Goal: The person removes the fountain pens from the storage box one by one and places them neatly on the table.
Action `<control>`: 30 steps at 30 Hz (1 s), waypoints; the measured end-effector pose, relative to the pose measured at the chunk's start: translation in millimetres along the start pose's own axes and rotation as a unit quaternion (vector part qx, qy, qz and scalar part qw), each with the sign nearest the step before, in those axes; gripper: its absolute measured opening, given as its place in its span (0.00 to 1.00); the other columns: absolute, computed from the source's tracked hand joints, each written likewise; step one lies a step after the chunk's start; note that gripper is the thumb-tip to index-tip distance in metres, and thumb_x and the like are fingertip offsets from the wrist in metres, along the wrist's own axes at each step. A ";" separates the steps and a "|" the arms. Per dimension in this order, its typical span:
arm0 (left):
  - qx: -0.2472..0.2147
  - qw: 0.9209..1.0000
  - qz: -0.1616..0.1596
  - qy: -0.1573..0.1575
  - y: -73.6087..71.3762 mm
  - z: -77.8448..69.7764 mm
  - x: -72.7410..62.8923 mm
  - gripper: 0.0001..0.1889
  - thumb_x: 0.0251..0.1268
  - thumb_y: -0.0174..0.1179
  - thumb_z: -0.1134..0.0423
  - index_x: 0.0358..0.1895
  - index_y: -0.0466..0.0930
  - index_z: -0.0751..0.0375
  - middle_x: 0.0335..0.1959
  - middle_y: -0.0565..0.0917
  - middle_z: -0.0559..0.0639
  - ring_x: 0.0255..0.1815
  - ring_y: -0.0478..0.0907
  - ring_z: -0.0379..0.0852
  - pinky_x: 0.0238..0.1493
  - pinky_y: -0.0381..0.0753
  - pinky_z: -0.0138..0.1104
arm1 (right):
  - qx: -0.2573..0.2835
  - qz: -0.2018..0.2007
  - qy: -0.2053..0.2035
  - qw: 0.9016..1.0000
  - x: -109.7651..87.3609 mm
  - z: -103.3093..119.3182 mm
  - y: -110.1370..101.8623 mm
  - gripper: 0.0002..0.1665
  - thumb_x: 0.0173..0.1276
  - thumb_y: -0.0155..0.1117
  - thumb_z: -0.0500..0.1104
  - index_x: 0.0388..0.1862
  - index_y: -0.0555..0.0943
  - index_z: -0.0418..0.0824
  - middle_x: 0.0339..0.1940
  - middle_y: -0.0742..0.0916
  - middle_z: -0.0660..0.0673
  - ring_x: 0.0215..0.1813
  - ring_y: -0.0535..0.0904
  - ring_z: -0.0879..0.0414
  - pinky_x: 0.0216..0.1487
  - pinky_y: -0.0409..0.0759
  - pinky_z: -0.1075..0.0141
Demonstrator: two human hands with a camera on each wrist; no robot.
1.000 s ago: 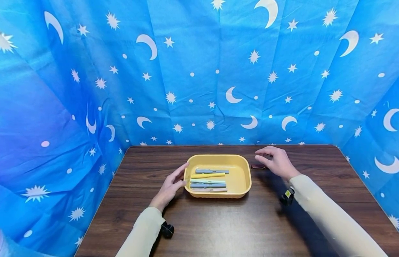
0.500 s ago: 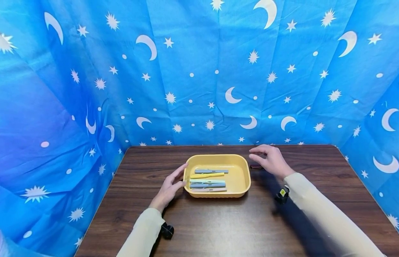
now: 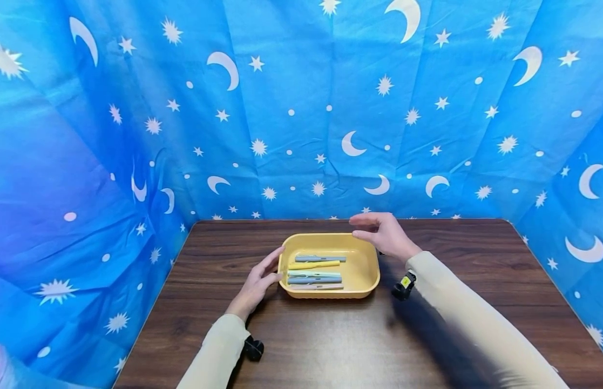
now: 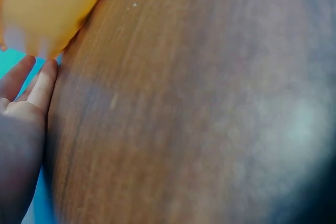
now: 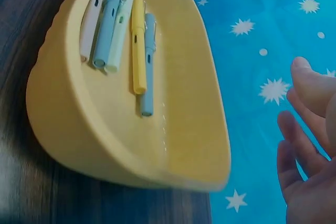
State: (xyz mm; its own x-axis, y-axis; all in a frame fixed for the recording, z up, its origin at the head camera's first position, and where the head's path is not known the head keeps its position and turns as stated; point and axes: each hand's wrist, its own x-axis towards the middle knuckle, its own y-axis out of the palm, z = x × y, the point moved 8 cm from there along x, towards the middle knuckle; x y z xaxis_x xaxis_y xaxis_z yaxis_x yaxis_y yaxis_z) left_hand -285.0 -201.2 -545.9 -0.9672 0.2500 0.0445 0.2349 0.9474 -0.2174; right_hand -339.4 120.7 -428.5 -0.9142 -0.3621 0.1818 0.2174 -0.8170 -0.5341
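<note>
A yellow plastic tray (image 3: 330,295) holds several pens: a yellow pen (image 3: 313,265), a mint-green pen (image 5: 121,27), blue-grey pens and a pale beige pen (image 5: 94,17). My left hand (image 3: 252,285) touches the tray's left end with extended fingers, as the left wrist view also shows. Over the tray's back right corner hovers my right hand (image 3: 385,237), its fingers gently bent and apart. Nothing is seen between those fingers in the right wrist view. A dark bit of the dark red pen (image 3: 381,253) peeks out beside the tray, mostly hidden by the right hand.
A dark wood-grain table (image 3: 311,346) carries the tray near its far edge. Behind and to the sides hangs a blue cloth (image 3: 301,129) with white moons and stars. Each wrist bears a small black camera (image 3: 404,286).
My right hand has moved left, from beside the dark red pen to above the tray's back right corner, now covering most of that pen. The left hand and tray have stayed put.
</note>
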 end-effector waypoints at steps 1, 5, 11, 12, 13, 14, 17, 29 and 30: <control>-0.004 1.000 0.002 0.001 0.4 0.1 0.3 0.37 0.73 0.56 0.71 0.83 0.63 0.45 0.84 0.62 0.49 0.81 0.63 0.56 0.78 0.65 0.54 | 0.003 0.003 0.000 1.000 1.5 0.9 2.7 0.22 0.71 0.74 0.41 0.63 0.86 0.44 0.61 0.89 0.44 0.63 0.85 0.47 0.59 0.86 0.51; -0.010 1.000 0.008 0.005 1.4 0.6 0.6 0.36 0.74 0.56 0.69 0.83 0.62 0.44 0.84 0.61 0.48 0.82 0.62 0.56 0.78 0.65 0.55 | 0.010 0.013 0.001 1.000 6.8 3.0 12.8 0.23 0.71 0.74 0.40 0.64 0.86 0.43 0.61 0.89 0.44 0.64 0.84 0.48 0.61 0.85 0.51; -0.019 1.000 0.012 0.006 0.9 0.8 -0.7 0.36 0.75 0.56 0.68 0.83 0.62 0.46 0.84 0.60 0.50 0.82 0.61 0.58 0.79 0.62 0.57 | 0.004 0.040 0.004 0.999 15.3 3.0 24.9 0.24 0.71 0.73 0.39 0.66 0.85 0.42 0.63 0.88 0.44 0.68 0.81 0.46 0.66 0.82 0.49; -0.022 1.000 0.012 0.007 0.7 0.6 -0.6 0.36 0.75 0.57 0.68 0.83 0.61 0.47 0.84 0.60 0.51 0.83 0.60 0.58 0.79 0.62 0.57 | 0.002 0.046 0.003 0.999 16.5 3.3 26.5 0.24 0.71 0.73 0.38 0.66 0.85 0.42 0.63 0.88 0.43 0.68 0.81 0.45 0.66 0.81 0.48; -0.024 1.000 0.012 0.008 0.4 0.2 -0.5 0.36 0.75 0.57 0.68 0.83 0.61 0.47 0.84 0.61 0.52 0.83 0.60 0.58 0.79 0.62 0.57 | -0.003 0.052 0.001 0.999 17.7 3.6 28.0 0.24 0.71 0.73 0.38 0.66 0.85 0.42 0.64 0.88 0.43 0.68 0.81 0.44 0.66 0.82 0.48; -0.025 1.000 0.012 0.010 0.1 0.0 -0.3 0.36 0.75 0.57 0.68 0.83 0.62 0.47 0.84 0.61 0.52 0.83 0.60 0.58 0.79 0.62 0.57 | -0.006 0.057 0.002 0.998 18.8 3.7 29.2 0.24 0.71 0.73 0.38 0.66 0.85 0.41 0.64 0.87 0.42 0.69 0.80 0.43 0.67 0.81 0.47; -0.026 0.999 0.012 0.016 -0.7 -1.0 0.5 0.36 0.75 0.57 0.69 0.83 0.62 0.48 0.84 0.62 0.52 0.83 0.60 0.58 0.79 0.61 0.56 | -0.012 0.066 0.004 0.998 21.5 4.2 32.6 0.24 0.71 0.73 0.39 0.65 0.85 0.41 0.64 0.87 0.41 0.69 0.80 0.42 0.66 0.81 0.47; -0.022 1.000 0.013 0.017 -1.2 1.2 0.5 0.35 0.75 0.58 0.69 0.83 0.63 0.47 0.84 0.62 0.51 0.83 0.60 0.56 0.81 0.60 0.55 | -0.020 0.101 0.019 0.995 32.8 -7.9 51.7 0.24 0.69 0.74 0.38 0.64 0.86 0.39 0.61 0.89 0.42 0.65 0.83 0.44 0.63 0.84 0.50; -0.021 1.000 0.013 0.016 -1.3 1.4 0.6 0.35 0.75 0.57 0.69 0.83 0.63 0.47 0.84 0.62 0.50 0.83 0.60 0.56 0.81 0.60 0.55 | -0.019 0.102 0.018 0.994 33.3 -7.9 52.8 0.24 0.69 0.74 0.38 0.64 0.86 0.39 0.60 0.89 0.41 0.64 0.84 0.44 0.63 0.84 0.50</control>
State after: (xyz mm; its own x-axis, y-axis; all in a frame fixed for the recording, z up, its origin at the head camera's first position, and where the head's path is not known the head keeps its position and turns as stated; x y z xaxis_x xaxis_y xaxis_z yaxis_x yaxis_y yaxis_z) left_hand -286.1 -202.6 -547.0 -0.9574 0.2798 0.0714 0.2639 0.9481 -0.1774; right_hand -361.0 69.0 -457.1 -0.8641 -0.5020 0.0373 0.3872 -0.7102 -0.5880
